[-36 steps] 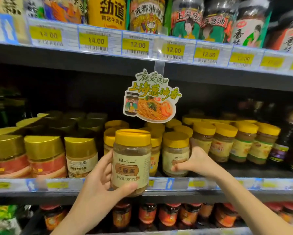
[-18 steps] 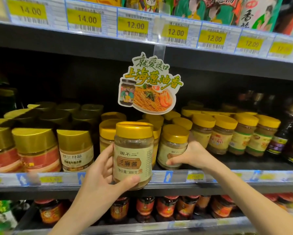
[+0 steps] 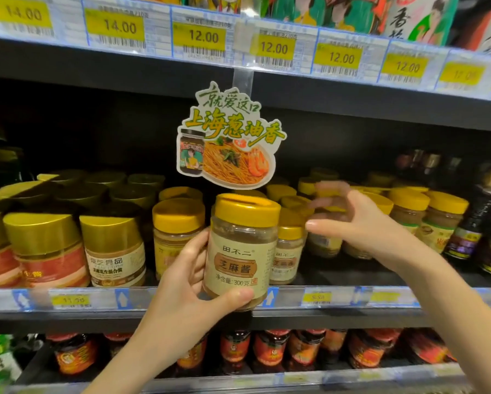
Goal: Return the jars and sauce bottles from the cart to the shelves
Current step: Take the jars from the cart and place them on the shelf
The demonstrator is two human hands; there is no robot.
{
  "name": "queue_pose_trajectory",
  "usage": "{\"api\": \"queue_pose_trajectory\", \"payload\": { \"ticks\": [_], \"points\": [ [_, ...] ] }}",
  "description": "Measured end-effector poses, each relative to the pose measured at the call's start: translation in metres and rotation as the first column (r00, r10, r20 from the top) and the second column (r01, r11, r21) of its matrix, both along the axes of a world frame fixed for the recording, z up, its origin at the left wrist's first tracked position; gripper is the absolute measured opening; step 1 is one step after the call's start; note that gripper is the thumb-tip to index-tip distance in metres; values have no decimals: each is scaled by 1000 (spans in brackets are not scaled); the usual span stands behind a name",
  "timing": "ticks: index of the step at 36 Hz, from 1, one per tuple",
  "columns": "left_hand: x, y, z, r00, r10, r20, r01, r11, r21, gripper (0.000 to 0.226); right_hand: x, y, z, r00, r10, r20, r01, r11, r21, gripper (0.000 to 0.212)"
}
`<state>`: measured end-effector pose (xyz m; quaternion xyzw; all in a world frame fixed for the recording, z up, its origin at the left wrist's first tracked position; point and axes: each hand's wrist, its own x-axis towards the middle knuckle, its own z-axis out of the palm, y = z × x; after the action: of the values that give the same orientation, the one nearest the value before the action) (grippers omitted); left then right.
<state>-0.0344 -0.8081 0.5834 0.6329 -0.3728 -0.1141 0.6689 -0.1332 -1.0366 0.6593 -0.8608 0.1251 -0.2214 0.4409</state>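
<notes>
One jar (image 3: 243,251) is sitting clasped in the left hand (image 3: 182,282) before the middle shelf (image 3: 338,300). The right hand (image 3: 360,223), at three o'clock of it, is lifting off the shelved jars (image 3: 288,245), fingers spread and empty, likely leaving a slot open.

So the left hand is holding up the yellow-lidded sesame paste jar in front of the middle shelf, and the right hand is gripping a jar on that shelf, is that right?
Not quite. In the head view the right hand is open, fingers spread, gripping nothing. The left hand does hold the yellow-lidded sesame paste jar up in front of the middle shelf.
</notes>
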Motion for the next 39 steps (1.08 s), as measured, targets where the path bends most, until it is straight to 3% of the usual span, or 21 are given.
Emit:
{"api": "queue_pose_trajectory", "payload": {
  "ticks": [6, 13, 21, 26, 30, 35, 39],
  "points": [
    [-23, -42, 9, 998, -69, 14, 69, 997, -18, 92, -26, 16, 23, 990, 138, 15, -136, 986, -93, 87],
    [-50, -88, 7, 993, -102, 66, 104, 994, -28, 78, -35, 0, 23, 1000, -10, -22, 2, 949, -315, 97],
    [-56, -117, 2, 956, -37, 293, 21, 998, 57, 95, -48, -24, 27, 1000, -1, 25, 9, 955, -295, 91],
    [-51, -111, 3, 896, -100, 432, 41, 989, 144, 96, -50, -37, 38, 997, 73, 38, -59, 956, -289, 91],
    [-45, -92, -4, 814, -29, 581, -104, 975, 195, 79, -49, -50, 45, 991, 109, 72, -83, 951, -297, 87],
    [-35, -57, -23, 765, 30, 643, -229, 946, 229, 65, -39, -66, 36, 990, 107, 93, -75, 951, -300, 91],
    [-28, -36, -40, 626, 23, 779, -404, 864, 299, 63, -28, -73, 17, 991, 124, 42, -103, 940, -324, 93]
  ]
}}
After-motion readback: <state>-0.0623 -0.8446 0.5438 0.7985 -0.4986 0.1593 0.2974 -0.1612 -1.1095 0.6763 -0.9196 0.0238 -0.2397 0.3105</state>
